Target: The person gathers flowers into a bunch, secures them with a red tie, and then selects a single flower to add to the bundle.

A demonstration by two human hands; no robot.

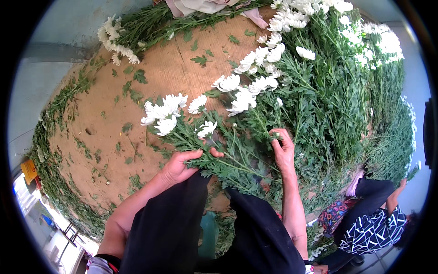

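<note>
In my left hand (183,165) is a small bunch of white chrysanthemums (165,113), their leafy stems running toward the lower right across my lap. The thumb and fingers close around the stems. To the right, my right hand (284,148) is raised, with thumb and fingertips pinched at a small green bud (275,135) or stem tip. Beside it lies a big heap of cut chrysanthemums (328,91), the white heads at its upper left edge and the green stems toward the right.
Brown boards (182,59) spread ahead, scattered with loose leaves (139,76). Another chrysanthemum bundle (114,36) lies at the far left, near pale pink cloth (196,7). A person in a black-and-white patterned top (374,230) sits at lower right. Trimmed greenery lines the left edge.
</note>
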